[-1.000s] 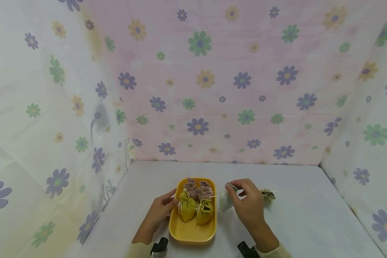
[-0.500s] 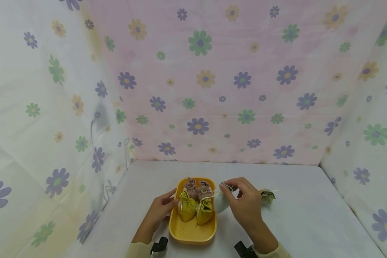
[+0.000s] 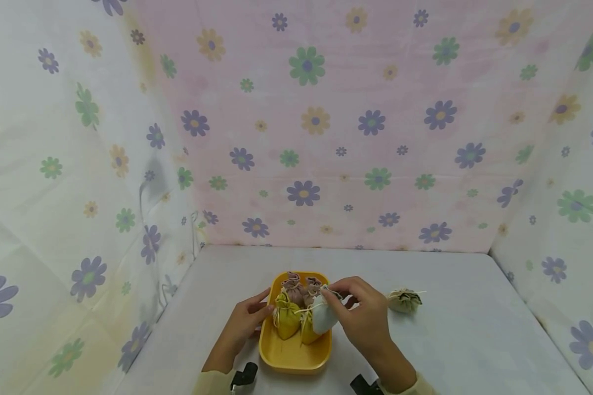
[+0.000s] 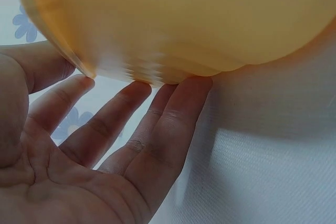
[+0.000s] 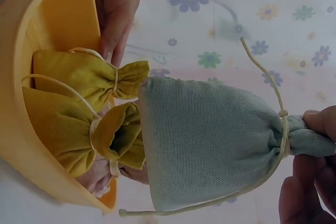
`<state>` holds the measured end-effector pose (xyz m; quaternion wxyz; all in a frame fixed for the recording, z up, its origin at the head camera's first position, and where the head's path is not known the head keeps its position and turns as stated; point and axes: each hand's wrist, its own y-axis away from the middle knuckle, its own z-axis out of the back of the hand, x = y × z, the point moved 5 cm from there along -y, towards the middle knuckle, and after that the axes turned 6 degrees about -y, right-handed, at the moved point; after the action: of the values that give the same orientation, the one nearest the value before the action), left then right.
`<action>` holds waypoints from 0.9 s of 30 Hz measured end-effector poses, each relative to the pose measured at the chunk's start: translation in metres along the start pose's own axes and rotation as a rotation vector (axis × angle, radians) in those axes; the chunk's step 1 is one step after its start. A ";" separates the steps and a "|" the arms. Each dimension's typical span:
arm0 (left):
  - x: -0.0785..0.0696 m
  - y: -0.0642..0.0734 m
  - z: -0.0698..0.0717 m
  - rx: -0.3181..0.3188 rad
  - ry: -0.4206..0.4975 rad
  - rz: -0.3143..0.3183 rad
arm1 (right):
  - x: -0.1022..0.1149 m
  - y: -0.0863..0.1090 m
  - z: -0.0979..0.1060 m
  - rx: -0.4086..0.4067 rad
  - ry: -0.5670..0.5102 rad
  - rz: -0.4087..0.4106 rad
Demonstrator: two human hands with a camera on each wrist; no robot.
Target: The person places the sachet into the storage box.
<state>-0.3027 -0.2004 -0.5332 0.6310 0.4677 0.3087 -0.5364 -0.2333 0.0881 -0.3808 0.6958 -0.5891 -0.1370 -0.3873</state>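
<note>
My right hand (image 3: 365,315) pinches the gathered neck of a pale blue-green drawstring pouch (image 5: 210,140), which hangs above the right side of a yellow tray (image 3: 296,362). My left hand (image 3: 244,323) holds the tray's left side, thumb at the rim and fingertips against the outer wall (image 4: 173,24). Inside the tray stand two mustard-yellow pouches, one on the left (image 3: 287,321) and one on the right (image 3: 307,329) partly hidden by the blue-green pouch. Behind them are two mauve pouches, a left one (image 3: 292,288) and a right one (image 3: 312,288).
An olive-green pouch (image 3: 405,300) lies on the white table (image 3: 449,329), right of my right hand. Flower-print cloth (image 3: 346,164) encloses the table at the back and both sides.
My right hand has moved left, carrying the blue-green pouch from beside the tray to above its right side. More of the olive-green pouch shows now. My left hand stays at the tray.
</note>
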 end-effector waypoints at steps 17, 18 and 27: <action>0.001 0.002 0.000 0.002 0.033 0.001 | 0.016 0.010 -0.031 0.136 -0.192 0.040; 0.001 0.002 0.001 0.004 0.033 -0.002 | 0.016 0.011 -0.033 0.146 -0.200 0.032; 0.002 0.001 0.000 0.030 0.057 -0.019 | 0.014 0.019 -0.051 0.214 -0.248 0.030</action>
<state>-0.3011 -0.2016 -0.5346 0.6096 0.4893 0.3230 -0.5336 -0.2244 0.0354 -0.3993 0.7381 -0.5570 -0.2534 -0.2843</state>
